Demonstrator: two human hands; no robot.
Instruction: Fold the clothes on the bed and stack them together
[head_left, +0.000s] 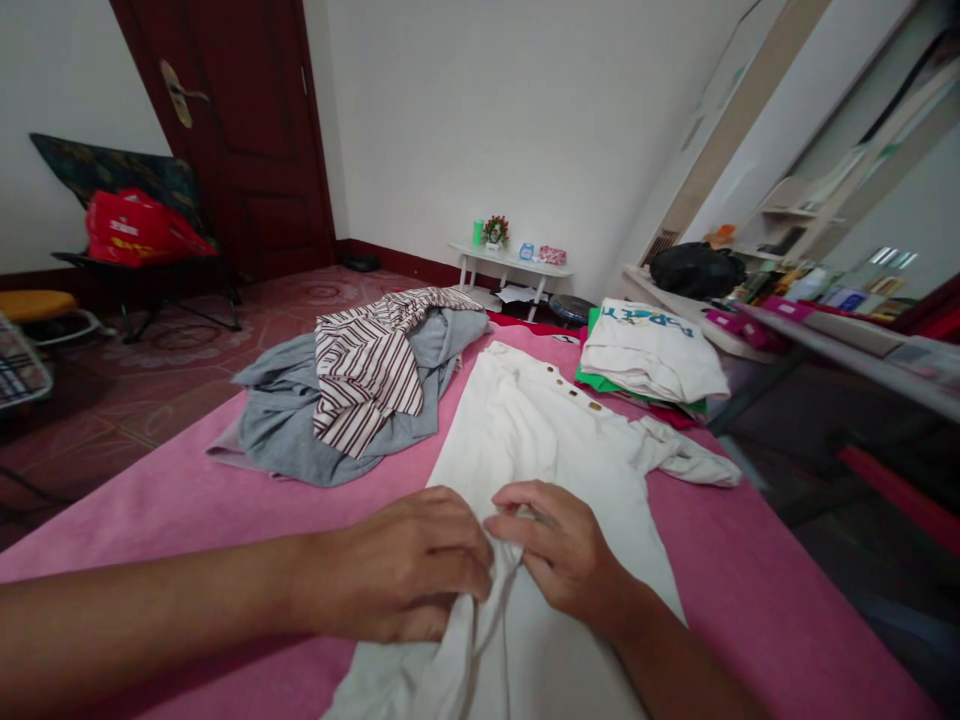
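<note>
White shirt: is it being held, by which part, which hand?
Held: the left hand and right hand both pinch the white shirt by bunched fabric at its near end.

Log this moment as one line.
left hand: pinching white shirt | right hand: pinching same fold | surface: pink bedspread | nearby: striped shirt on grey garment, folded stack

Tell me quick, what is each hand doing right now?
Left hand: closed, gripping the white garment.
Right hand: closed, pinching the same garment.

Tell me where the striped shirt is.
In the head view, the striped shirt lies left of centre on the grey garment, beside the white shirt.
</note>
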